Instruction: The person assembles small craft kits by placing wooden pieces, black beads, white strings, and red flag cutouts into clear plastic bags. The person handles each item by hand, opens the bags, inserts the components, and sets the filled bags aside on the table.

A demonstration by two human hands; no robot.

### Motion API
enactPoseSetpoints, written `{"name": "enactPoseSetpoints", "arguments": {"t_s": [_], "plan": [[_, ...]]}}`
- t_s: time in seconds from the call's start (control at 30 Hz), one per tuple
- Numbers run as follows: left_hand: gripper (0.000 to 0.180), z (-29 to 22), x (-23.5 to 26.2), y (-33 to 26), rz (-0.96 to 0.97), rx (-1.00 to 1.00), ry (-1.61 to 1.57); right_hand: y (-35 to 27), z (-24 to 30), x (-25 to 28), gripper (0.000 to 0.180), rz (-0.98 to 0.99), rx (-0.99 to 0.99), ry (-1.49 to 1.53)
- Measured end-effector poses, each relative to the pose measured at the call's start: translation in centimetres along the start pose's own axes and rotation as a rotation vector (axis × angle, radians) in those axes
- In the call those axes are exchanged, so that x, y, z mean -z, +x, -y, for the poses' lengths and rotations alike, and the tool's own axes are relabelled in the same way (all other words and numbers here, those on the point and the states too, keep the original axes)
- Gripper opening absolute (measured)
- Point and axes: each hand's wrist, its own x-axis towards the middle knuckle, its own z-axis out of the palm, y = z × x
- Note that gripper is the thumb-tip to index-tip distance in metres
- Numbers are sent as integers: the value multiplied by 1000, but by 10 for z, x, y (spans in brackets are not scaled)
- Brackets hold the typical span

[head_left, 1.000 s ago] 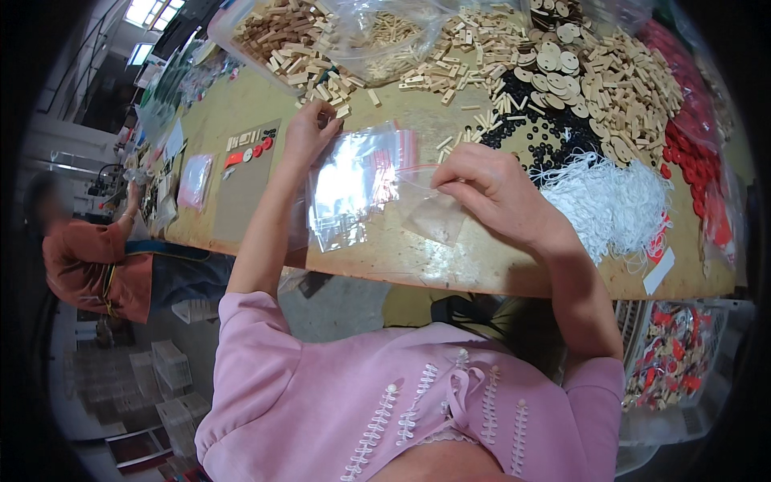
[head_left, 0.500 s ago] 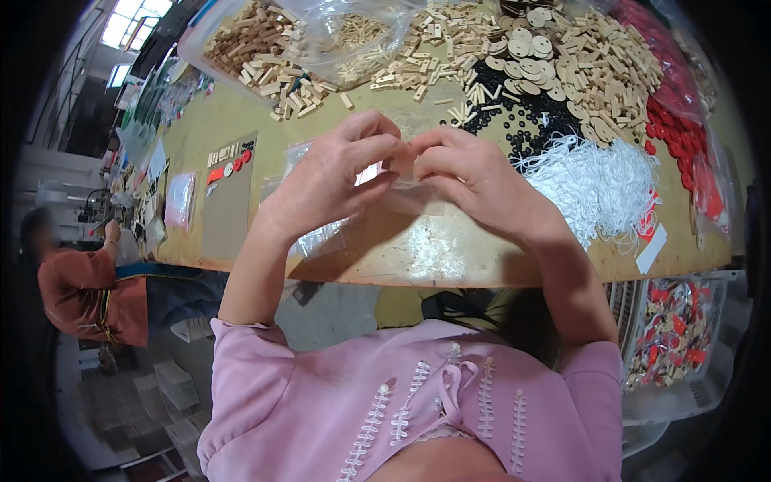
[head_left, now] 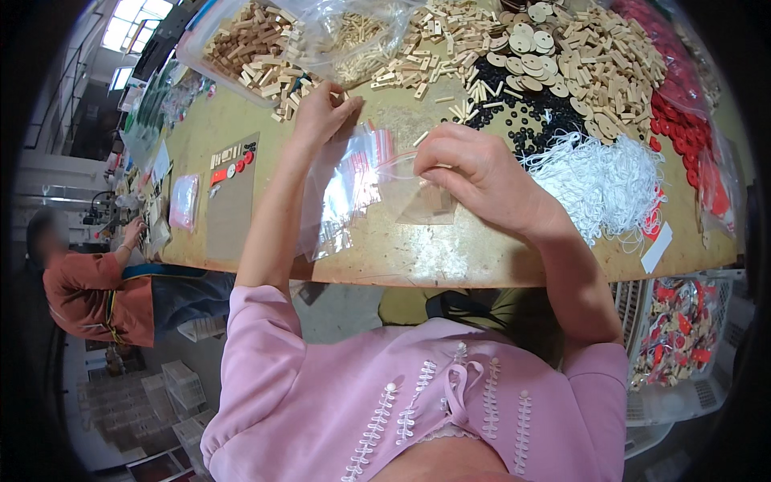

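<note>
My right hand (head_left: 482, 173) pinches the mouth of a small clear plastic bag (head_left: 422, 201) that lies on the yellow table (head_left: 401, 253); a few wooden bits show inside the bag. My left hand (head_left: 320, 112) is stretched forward, its fingertips curled into the loose wooden blocks (head_left: 277, 76) at the far side. Whether it holds a block is hidden by the fingers. Beneath my left forearm lies a pile of empty clear zip bags (head_left: 341, 197) with red strips.
Heaps cover the far table: wooden discs and sticks (head_left: 578, 48), black rings (head_left: 522, 120), white cords (head_left: 602, 173), red pieces (head_left: 683, 120). A clear tub (head_left: 217, 44) holds blocks. At the left sits a person in an orange top (head_left: 88, 289). A crate of parts (head_left: 675, 337) stands at the lower right.
Half a second ago both hands met at the bag. Since then my left hand has let go and reached forward to the wooden blocks, while my right hand stays on the small bag.
</note>
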Motion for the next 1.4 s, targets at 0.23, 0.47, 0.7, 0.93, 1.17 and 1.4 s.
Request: {"name": "enactPoseSetpoints", "arguments": {"t_s": [0.23,0.47,0.7,0.93,1.17,1.4], "plan": [[26,20,9,4,-113,-157,333,0,-2,-2,8,-4,1,-8],[25,-31,-12,14,-108,-337,37,0,-2,-2,7,24,-13,-23],[28,-7,5,13,-83,-236,184,0,-5,-1,8,17,-18,-23],[26,-27,3,10,-13,-310,-194,-1,-1,-3,7,65,-36,-28],[20,-45,-23,33,-129,-397,-226,-3,-6,-4,7,53,-36,-30],[24,-36,-22,20,31,-238,-254,-3,-3,-6,10,64,-44,-35]]}}
